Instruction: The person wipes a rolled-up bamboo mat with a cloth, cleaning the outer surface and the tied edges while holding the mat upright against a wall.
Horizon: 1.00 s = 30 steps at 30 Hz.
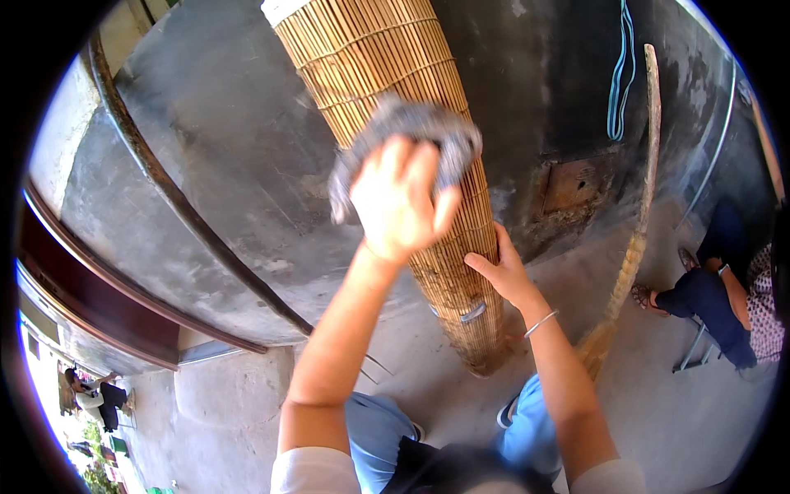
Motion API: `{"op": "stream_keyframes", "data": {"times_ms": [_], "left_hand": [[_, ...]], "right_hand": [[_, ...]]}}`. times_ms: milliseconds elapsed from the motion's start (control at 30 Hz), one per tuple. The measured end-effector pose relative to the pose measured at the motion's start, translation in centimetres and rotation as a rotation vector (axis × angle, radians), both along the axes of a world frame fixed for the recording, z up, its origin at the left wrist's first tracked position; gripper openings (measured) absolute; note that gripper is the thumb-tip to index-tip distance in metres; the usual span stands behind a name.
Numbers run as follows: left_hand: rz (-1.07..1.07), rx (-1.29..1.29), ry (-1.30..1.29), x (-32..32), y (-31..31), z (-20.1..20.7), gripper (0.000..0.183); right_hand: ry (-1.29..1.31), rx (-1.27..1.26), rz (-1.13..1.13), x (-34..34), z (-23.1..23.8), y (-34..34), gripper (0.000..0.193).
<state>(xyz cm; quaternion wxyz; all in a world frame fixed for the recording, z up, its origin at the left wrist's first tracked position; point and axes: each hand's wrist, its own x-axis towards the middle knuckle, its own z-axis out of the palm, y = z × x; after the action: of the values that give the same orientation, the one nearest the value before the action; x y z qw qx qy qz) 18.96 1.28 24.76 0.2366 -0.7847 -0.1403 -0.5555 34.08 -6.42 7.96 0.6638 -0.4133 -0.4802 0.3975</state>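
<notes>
A tall rolled bamboo blind point(374, 45) stands on end, leaning a little, with its lower end on the floor. My left hand point(399, 198) is closed on a crumpled grey cloth point(420, 123), which lies against the upper part of the roll; hand and cloth are slightly blurred. Lower down, my right hand point(510, 276) grips the roll's right side, thumb in front and the other fingers partly hidden behind it. Cords run across the slats.
A dark grey wall point(214, 123) rises behind the roll. A long stick point(181, 193) leans at left, and a straw broom point(629, 263) stands at right. Blue cord point(617, 90) hangs above a small rusty hatch point(569, 185). One person point(716, 305) sits at far right; another point(103, 399) is far left.
</notes>
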Motion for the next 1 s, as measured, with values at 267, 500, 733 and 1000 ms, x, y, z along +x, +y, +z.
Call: {"op": "stream_keyframes", "data": {"times_ms": [267, 500, 733, 1000], "left_hand": [[-0.132, -0.488, 0.275, -5.0, -4.6, -13.6, 0.037], [-0.249, -0.582, 0.183, -8.7, -3.1, -1.2, 0.037], [-0.084, 0.080, -0.266, -7.8, 3.0, 15.0, 0.025], [-0.303, -0.226, -0.420, -1.6, 5.8, 5.4, 0.026]], "right_hand": [[-0.093, 0.082, -0.043, -0.5, -0.9, 0.8, 0.074], [0.000, -0.010, 0.015, 0.3, -0.4, 0.1, 0.076], [0.025, -0.019, 0.050, 0.1, -0.1, 0.5, 0.077], [0.081, -0.078, 0.087, 1.8, -1.0, 1.2, 0.074]]}}
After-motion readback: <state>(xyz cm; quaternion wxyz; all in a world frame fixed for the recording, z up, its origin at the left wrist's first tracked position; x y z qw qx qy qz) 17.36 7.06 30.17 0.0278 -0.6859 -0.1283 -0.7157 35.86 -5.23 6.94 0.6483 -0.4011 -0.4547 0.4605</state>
